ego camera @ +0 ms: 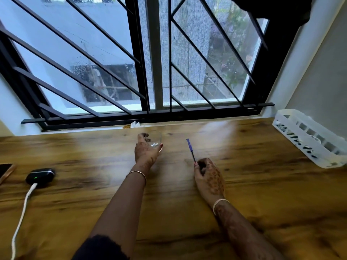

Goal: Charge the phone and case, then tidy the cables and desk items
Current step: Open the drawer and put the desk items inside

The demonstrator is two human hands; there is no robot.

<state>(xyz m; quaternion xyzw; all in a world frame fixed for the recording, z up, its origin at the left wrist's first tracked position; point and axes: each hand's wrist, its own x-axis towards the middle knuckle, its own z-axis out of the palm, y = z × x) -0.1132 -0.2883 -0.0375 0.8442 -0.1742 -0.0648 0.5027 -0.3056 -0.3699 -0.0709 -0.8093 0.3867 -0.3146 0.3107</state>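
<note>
My left hand [146, 149] grips a clear drinking glass [156, 139] standing on the wooden desk [253, 194] near the window. My right hand [208, 175] pinches the lower end of a blue and purple pen [190, 149], which points away from me over the desk. At the far left a black earbud case [40, 176] lies on the desk with a green light on and a white cable [22, 212] plugged into it. A phone [5, 170] shows partly at the left edge.
A white slotted plastic basket [308, 137] stands at the right against the wall, with cables inside. A crumpled white scrap [135, 124] lies on the window sill. Black window bars run along the back of the desk.
</note>
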